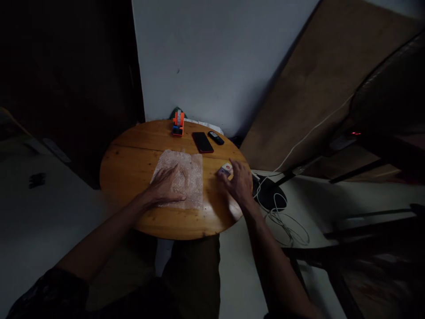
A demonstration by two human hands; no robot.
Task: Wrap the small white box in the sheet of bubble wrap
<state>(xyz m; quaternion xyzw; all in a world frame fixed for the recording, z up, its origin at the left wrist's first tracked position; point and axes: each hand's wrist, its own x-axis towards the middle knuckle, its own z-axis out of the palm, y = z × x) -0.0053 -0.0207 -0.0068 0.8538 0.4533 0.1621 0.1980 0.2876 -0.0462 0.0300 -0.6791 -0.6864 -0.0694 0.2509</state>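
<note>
Two hands work over the table (124, 166): your left hand (166, 185) lies open on the wrap (195, 177) — your right hand (241, 180) curls at the box (227, 169), right of the wrap, grip unclear. You seem to be steadying the wrap while reaching the box; moving it calls for a secure pinch.

At the far side of the oval wooden table (124, 170) stands an orange tape dispenser (178, 124); right of it lie a dark smartphone (202, 142) and a small black handset (216, 138), side by side. A pale wall (212, 57) rises beyond, with a brown board (295, 93) to the right. A white cable (312, 130) trails in loops onto the floor (232, 266).
</note>
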